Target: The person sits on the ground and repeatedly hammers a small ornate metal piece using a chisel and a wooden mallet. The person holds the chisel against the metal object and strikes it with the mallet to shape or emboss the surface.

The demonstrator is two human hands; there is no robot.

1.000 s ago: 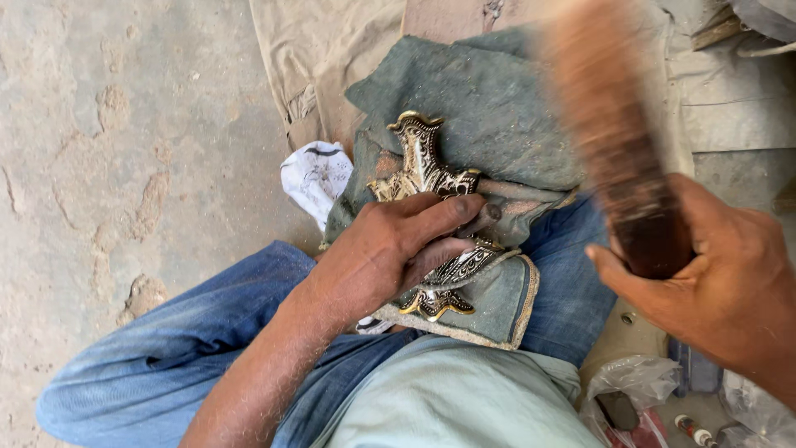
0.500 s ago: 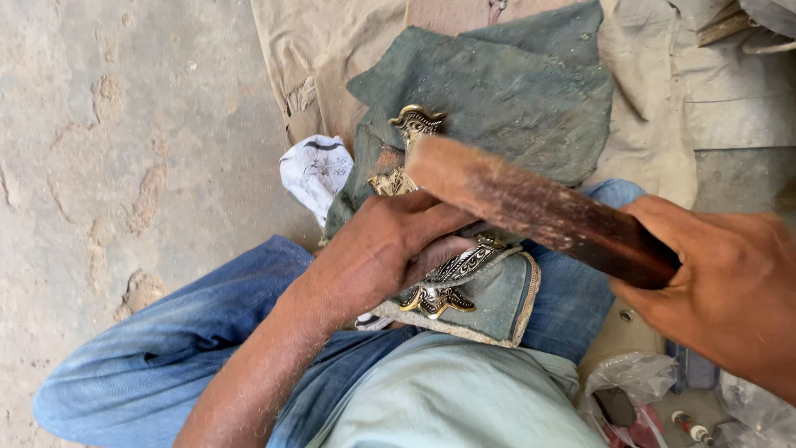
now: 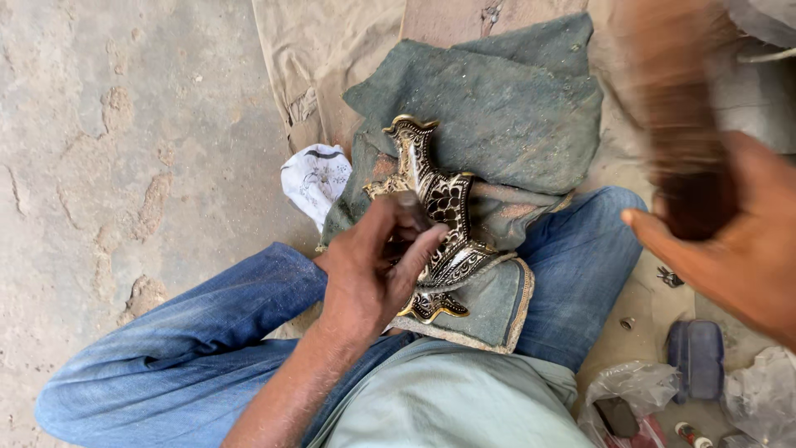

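Observation:
An ornate black-and-gold metal piece [image 3: 448,224] lies on a folded cloth pad over my lap. My left hand [image 3: 377,270] rests on it, fingers pinched around a short dark metal punch [image 3: 411,202] that stands upright on the piece. My right hand [image 3: 734,249] is up at the right and grips a brown wooden mallet [image 3: 676,124]. The mallet is raised above the cloth and blurred by motion. My left hand hides the piece's lower left part.
A grey-green cloth [image 3: 514,108] lies over a tan sheet [image 3: 315,50] beyond my knees. Crumpled printed paper [image 3: 313,176] sits beside it on the concrete floor [image 3: 116,149]. A small blue case [image 3: 696,357] and plastic bags [image 3: 622,390] lie at the lower right.
One second ago the mallet was raised. Half a second ago it was down on the punch at my left hand. Now it is lifted again at the upper right. My left hand has stayed on the piece.

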